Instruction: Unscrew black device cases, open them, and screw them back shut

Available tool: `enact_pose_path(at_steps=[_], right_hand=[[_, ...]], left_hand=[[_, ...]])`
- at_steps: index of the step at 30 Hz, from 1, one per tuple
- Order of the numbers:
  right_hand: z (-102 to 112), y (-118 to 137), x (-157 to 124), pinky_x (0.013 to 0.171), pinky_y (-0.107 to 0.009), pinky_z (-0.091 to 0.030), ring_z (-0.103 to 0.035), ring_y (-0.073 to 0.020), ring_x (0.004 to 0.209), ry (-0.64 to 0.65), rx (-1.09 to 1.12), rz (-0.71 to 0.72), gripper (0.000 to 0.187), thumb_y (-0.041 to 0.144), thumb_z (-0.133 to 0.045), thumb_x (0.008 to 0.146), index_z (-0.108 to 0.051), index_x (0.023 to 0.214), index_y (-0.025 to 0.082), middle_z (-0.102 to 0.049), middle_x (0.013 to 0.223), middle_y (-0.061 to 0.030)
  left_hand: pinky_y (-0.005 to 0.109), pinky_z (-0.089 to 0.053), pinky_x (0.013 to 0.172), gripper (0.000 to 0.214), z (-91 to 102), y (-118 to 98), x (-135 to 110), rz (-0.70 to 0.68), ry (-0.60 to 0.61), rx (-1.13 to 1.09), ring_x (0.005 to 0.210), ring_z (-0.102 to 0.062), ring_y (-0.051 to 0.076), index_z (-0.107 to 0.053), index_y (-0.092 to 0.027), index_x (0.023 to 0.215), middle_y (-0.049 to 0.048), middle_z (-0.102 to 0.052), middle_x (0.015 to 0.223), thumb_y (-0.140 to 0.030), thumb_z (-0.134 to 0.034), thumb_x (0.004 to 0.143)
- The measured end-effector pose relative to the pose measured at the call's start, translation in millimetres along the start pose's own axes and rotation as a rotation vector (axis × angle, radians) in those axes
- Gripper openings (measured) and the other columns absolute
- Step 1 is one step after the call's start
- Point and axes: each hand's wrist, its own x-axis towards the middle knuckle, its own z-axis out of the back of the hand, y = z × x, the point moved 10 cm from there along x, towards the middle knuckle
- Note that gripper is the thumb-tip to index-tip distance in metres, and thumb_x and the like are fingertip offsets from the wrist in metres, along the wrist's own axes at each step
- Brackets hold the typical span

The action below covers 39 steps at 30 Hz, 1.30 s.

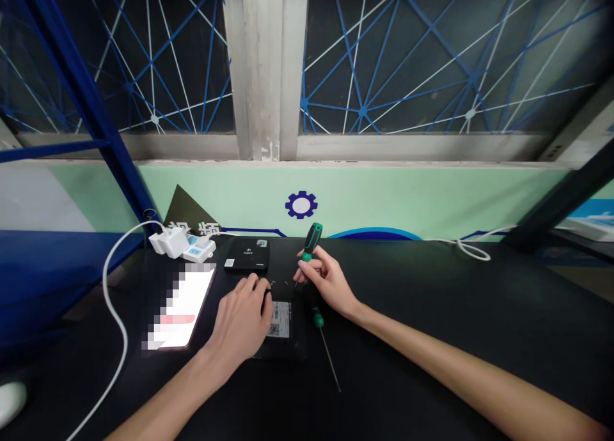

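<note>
Near the labelled device (282, 321), the right hand (330, 280) holds a screwdriver (313, 239).

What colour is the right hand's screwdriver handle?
The screwdriver handle is green and black, seen best in the head view.

left grip (244, 316): bare, slim-fingered | right grip (330, 280): bare, slim-fingered | forearms (432, 350): bare, slender, tapering wristward
</note>
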Motion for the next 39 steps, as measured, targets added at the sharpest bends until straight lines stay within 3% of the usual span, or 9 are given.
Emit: enact_pose_path(at_steps=[5,9,14,16,24,31,39], right_hand=[[-2.9,4.0,-0.5,0.068,-0.032,-0.057,-0.069,-0.0175,0.065,0.024,-0.026,0.040,0.033,0.049,-0.063,0.091,-0.057,0.105,0.020,-0.071,0.071,-0.0015],[-3.8,8.4,-4.0,0.069,-0.033,-0.057,-0.070,-0.0182,0.067,0.029,-0.078,0.072,0.030,0.046,-0.061,0.093,-0.057,0.108,0.020,-0.071,0.073,-0.0019],[-3.4,13.4,-4.8,0.072,-0.033,-0.057,-0.070,-0.0181,0.070,0.042,-0.114,0.103,0.029,0.044,-0.064,0.092,-0.059,0.109,0.021,-0.070,0.080,-0.0027],[-4.0,13.0,-2.0,0.070,-0.032,-0.057,-0.069,-0.0176,0.068,0.050,-0.105,0.099,0.030,0.045,-0.065,0.091,-0.060,0.107,0.020,-0.069,0.076,-0.0016],[-3.8,-3.2,10.1,0.059,-0.028,-0.056,-0.066,-0.0151,0.056,0.005,-0.003,-0.004,0.039,0.052,-0.068,0.085,-0.060,0.100,0.017,-0.068,0.065,-0.0003],[3.9,-17.1,10.7,0.061,-0.028,-0.053,-0.068,-0.0181,0.059,-0.047,-0.036,-0.071,0.046,0.053,-0.068,0.082,-0.063,0.104,0.014,-0.073,0.064,-0.0047],[1.9,-19.9,10.6,0.061,-0.030,-0.053,-0.068,-0.0188,0.056,-0.032,-0.038,-0.142,0.048,0.054,-0.072,0.077,-0.065,0.101,0.013,-0.076,0.064,-0.0077]], left_hand=[[0.032,-0.045,0.068,0.024,-1.8,-0.5,3.0,-0.013,-0.001,0.023,0.092,-0.062,0.022,-0.060,-0.022,0.104,0.0058,-0.062,0.101,-0.023,-0.036,0.100],[0.037,-0.046,0.080,0.031,2.3,-6.3,-0.8,-0.040,0.003,0.036,0.096,-0.060,0.025,-0.062,-0.020,0.107,0.0078,-0.063,0.102,-0.026,-0.032,0.102],[0.048,-0.042,0.093,0.038,2.9,-10.1,-14.6,-0.021,0.023,0.034,0.110,-0.056,0.032,-0.058,-0.018,0.126,0.0123,-0.063,0.119,-0.036,-0.034,0.102],[0.047,-0.042,0.093,0.040,1.8,-13.0,-18.2,-0.056,0.009,0.046,0.109,-0.056,0.031,-0.054,-0.019,0.131,0.0126,-0.062,0.122,-0.037,-0.034,0.102],[0.047,-0.044,0.091,0.037,0.4,-13.3,-15.3,-0.123,-0.021,0.042,0.106,-0.056,0.031,-0.056,-0.013,0.126,0.0145,-0.060,0.116,-0.031,-0.038,0.099],[0.047,-0.045,0.089,0.029,3.2,-15.7,-13.5,-0.162,-0.045,0.013,0.102,-0.057,0.029,-0.057,-0.014,0.116,0.0116,-0.062,0.108,-0.027,-0.042,0.095],[0.045,-0.045,0.089,0.028,4.5,-10.9,-14.0,-0.174,-0.075,-0.082,0.101,-0.057,0.028,-0.055,-0.017,0.118,0.0099,-0.061,0.108,-0.028,-0.044,0.095]])
